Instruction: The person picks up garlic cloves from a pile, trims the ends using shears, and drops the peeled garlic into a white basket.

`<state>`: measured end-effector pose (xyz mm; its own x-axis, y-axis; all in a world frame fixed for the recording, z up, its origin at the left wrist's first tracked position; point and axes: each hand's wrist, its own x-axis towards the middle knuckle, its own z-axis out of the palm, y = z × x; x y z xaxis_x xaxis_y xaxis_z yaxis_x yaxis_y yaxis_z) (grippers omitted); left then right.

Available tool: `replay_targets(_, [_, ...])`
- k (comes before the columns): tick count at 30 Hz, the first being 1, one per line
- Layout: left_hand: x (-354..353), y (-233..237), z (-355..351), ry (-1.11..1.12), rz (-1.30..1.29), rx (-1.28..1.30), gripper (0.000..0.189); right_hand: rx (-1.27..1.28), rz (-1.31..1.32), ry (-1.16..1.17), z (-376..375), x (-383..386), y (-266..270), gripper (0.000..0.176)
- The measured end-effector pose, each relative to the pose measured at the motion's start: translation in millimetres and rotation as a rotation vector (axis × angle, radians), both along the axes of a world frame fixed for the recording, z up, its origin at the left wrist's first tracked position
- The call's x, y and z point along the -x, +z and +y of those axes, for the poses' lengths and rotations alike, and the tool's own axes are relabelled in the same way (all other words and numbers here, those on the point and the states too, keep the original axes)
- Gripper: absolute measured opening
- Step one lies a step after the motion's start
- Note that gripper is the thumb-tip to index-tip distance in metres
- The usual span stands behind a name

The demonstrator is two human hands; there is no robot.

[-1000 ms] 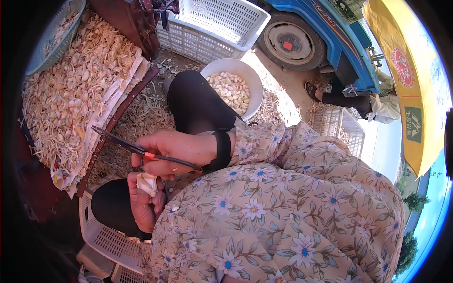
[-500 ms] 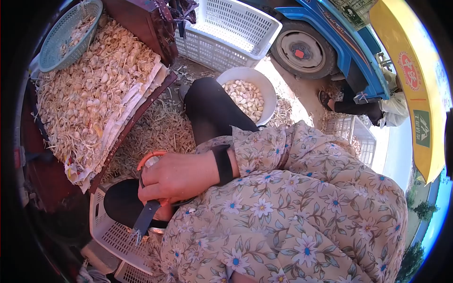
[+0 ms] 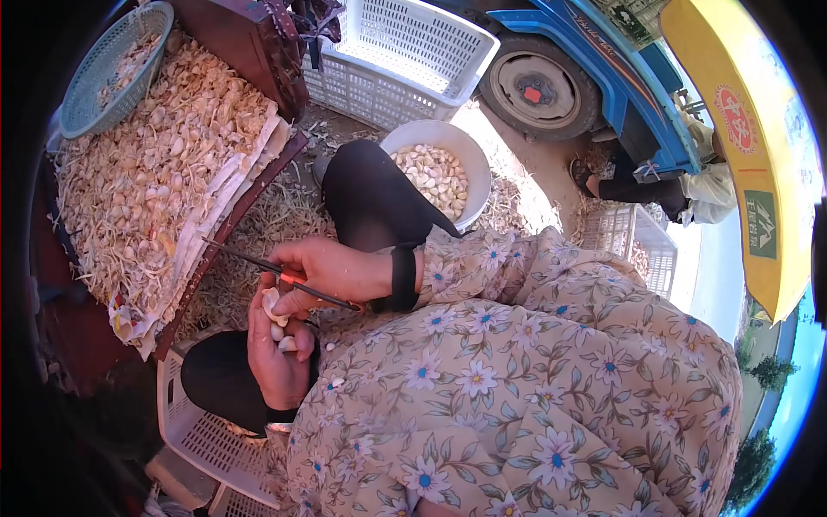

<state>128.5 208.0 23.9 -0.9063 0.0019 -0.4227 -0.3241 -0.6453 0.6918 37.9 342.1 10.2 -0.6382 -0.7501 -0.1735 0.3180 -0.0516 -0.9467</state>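
My right hand (image 3: 332, 271), with a black band at its wrist, is closed round black-and-orange scissors (image 3: 245, 257), seen nearly edge-on. Its fingertips meet my left hand (image 3: 280, 370) at a pale garlic clove with loose skin (image 3: 271, 302). More peeled-looking garlic cloves (image 3: 286, 343) lie in the curled fingers of my left hand. Both hands are above my left knee (image 3: 215, 370), covered in black. Beyond my other knee (image 3: 370, 185) stands a white bucket (image 3: 481, 177) with garlic cloves in it.
A heap of garlic and skins (image 3: 172, 164) covers a raised surface at left, with a blue-green basket (image 3: 76, 125) on it. White crates (image 3: 370, 90) stand behind. A blue vehicle (image 3: 637, 112), a yellow umbrella (image 3: 741, 112) and another person's leg (image 3: 633, 191) are at right.
My right hand has turned, so the scissors now point up and left instead of downward. My left hand, mostly hidden before, now shows with garlic cloves in it. The view has shifted slightly.
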Motion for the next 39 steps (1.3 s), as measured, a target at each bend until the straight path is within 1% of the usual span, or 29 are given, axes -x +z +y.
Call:
replay_targets(2, [-2, -6, 0, 0.029, 0.022, 0.08, 0.042, -0.019, 0.021, 0.035, 4, 2, 5, 0.041])
replay_targets(3, [-3, -8, 1, 0.044, 0.032, 0.118, 0.042, -0.037, 0.101, 0.047, 5, 4, 5, 0.041])
replay_targets(5, [-2, -9, 1, 0.006, -0.002, 0.266, 0.042, -0.075, 0.254, 0.071, 8, 5, 4, 0.043])
replay_targets(6, [-2, -9, 1, -0.014, -0.02, 0.339, 0.042, -0.063, 0.258, 0.084, 9, 5, 1, 0.042])
replay_targets(9, [-3, -6, 5, 0.009, -0.007, 0.252, 0.04, -0.043, 0.266, 0.105, 12, 4, -3, 0.041])
replay_targets(12, [-5, -6, 5, -0.011, 0.046, 0.256, 0.039, -0.061, 0.275, 0.112, 14, 2, 4, 0.039])
replay_targets(15, [-9, -6, 4, -0.026, 0.078, 0.242, 0.042, -0.099, 0.317, 0.151, 19, -1, 15, 0.035])
replay_targets(17, [-13, -3, 7, -0.027, 0.044, 0.267, 0.042, -0.128, 0.348, 0.184, 24, -4, 23, 0.036])
replay_targets(20, [-17, 0, 5, -0.097, 0.011, 0.275, 0.044, -0.156, 0.462, 0.146, 30, -11, 23, 0.038])
replay_targets(23, [-18, 0, 5, -0.136, 0.044, 0.257, 0.047, -0.12, 0.355, 0.167, 35, -11, 27, 0.039])
replay_targets(26, [-14, 4, 9, -0.106, 0.05, 0.234, 0.045, -0.202, 0.395, 0.174, 35, -9, 28, 0.038])
replay_targets(29, [-16, 7, 9, -0.126, 0.122, 0.336, 0.039, -0.09, 0.45, 0.141, 38, -6, 24, 0.042])
replay_targets(30, [-15, 6, 9, -0.101, 0.162, 0.465, 0.034, -0.131, 0.565, 0.154, 40, -4, 25, 0.044])
replay_targets(33, [-19, 5, 0, 0.035, 0.077, 0.441, 0.037, -0.249, 0.88, 0.154, 56, 5, 33, 0.048])
replay_targets(35, [-16, 5, -2, 0.084, 0.102, 0.486, 0.037, -0.313, 1.047, 0.111, 65, 8, 43, 0.05])
replay_targets(36, [-16, 1, -2, 0.096, 0.121, 0.499, 0.037, -0.405, 1.073, 0.119, 68, 9, 48, 0.049])
replay_targets(37, [-16, -2, -2, 0.104, 0.139, 0.51, 0.037, -0.442, 1.103, 0.138, 68, 9, 49, 0.049])
replay_targets(39, [-14, -6, -2, 0.063, 0.181, 0.617, 0.037, -0.523, 1.163, 0.178, 70, 8, 50, 0.048])
